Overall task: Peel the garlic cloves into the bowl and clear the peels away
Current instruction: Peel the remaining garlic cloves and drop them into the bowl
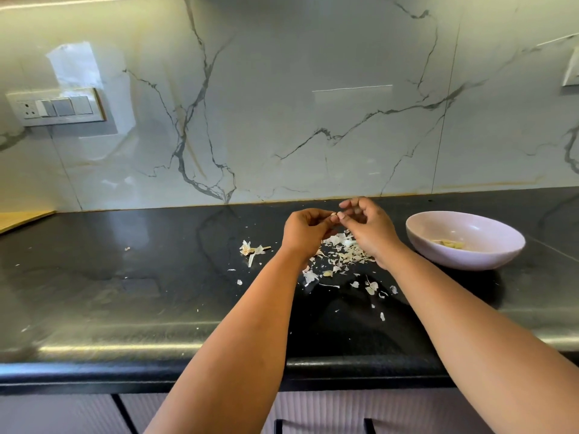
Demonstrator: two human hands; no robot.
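From the head view, both hands meet above the black counter (pixel 125 296), and a small pale garlic clove (pixel 334 215) sits right between them: the left hand (pixel 305 231) has its fingers curled in, pinching the clove at its near end, while the right hand (pixel 368 228) pinches it from the other side with thumb and fingertips, the remaining fingers loosely bent (the clove is mostly hidden, so how much skin is left on it cannot be told). Directly under the hands lies a scatter of papery white peels (pixel 340 256), with a stalk and root scrap (pixel 250 249) off to the left. To the right of the hands stands a pale bowl (pixel 501 258), holding a few peeled cloves (pixel 449 244) at its bottom.
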